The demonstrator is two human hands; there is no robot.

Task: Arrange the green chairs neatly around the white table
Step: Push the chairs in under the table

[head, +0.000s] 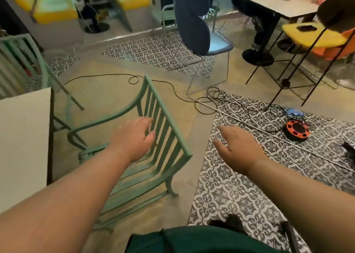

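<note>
A green metal chair (165,118) with a slatted back stands in front of me, its seat facing the white table (23,137) at the left edge. My left hand (134,135) hovers over the chair's back slats, fingers loosely curled, not gripping. Off to the right of the chair, my right hand (238,147) is spread open above the patterned floor and holds nothing. A second green chair (25,60) stands beyond the table at the far left. A third green chair (163,16) is at the back, partly hidden by a dark blue chair (194,22).
A black cable (172,87) loops across the floor beyond the chair, leading to an orange cable reel (297,130). A thin metal rod (269,131) lies on the patterned tiles. Another white table (278,4) and a yellow stool (315,35) stand at the right back.
</note>
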